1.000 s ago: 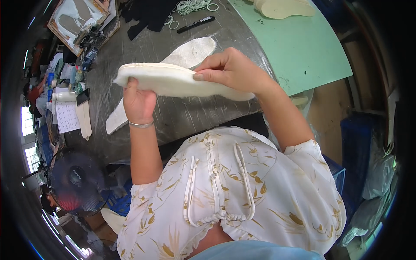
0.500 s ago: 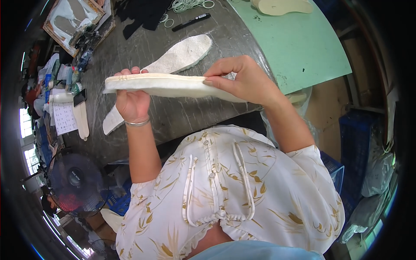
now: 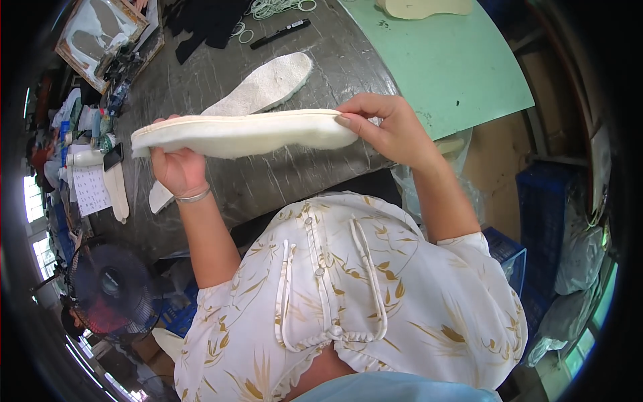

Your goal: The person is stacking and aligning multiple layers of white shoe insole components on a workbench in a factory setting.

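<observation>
Between my two hands a fluffy cream insole [image 3: 248,136] is held up edge-on above the dark table, its pale layered rim along the top and soft pile hanging below. My left hand [image 3: 178,169] grips its left end, thumb below and fingertips just showing over the upper edge. At the right end, my right hand [image 3: 385,127] pinches the edge between thumb and fingers. Behind it another off-white fleecy insole [image 3: 268,84] lies on the table, partly covered by the held one.
The dark table [image 3: 355,50] carries a black marker [image 3: 280,34], pale elastic bands [image 3: 281,7] and black cloth [image 3: 206,27]. To the right lies a green mat [image 3: 455,74] with a beige insole [image 3: 429,7]. A phone [image 3: 113,157] and a fan [image 3: 112,285] are at the left.
My right hand has slid outward to the insole's right end, and my left hand has shifted left and slightly down. The insole now shows more of its fluffy side.
</observation>
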